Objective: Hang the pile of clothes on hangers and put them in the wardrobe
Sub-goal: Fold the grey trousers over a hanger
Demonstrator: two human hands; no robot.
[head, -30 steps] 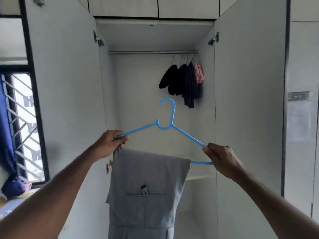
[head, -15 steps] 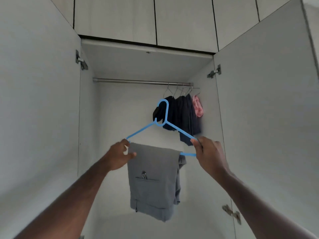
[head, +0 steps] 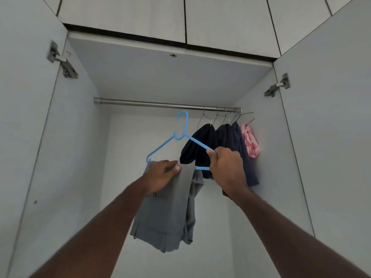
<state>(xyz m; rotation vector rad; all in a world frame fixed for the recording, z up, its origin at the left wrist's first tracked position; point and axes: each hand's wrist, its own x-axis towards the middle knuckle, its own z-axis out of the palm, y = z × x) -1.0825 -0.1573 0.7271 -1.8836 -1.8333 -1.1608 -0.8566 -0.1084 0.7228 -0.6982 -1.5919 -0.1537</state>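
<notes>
A blue plastic hanger (head: 181, 135) is raised inside the open wardrobe, its hook just below the metal rail (head: 160, 104). Grey trousers (head: 166, 213) hang folded over its bottom bar. My right hand (head: 225, 167) grips the hanger's right shoulder. My left hand (head: 162, 173) lies on the trousers at the bar, thumb and fingers around the fold. The hook is not touching the rail.
Several dark garments (head: 200, 149) and a pink one (head: 250, 142) hang on wire hangers at the rail's right end. The left door (head: 26, 137) and the right door (head: 331, 127) stand open on each side. The rail's left half is bare.
The hanger with the trousers has risen and moved deeper into the wardrobe, close under the rail. My left hand shifted from the hanger's left end onto the trousers.
</notes>
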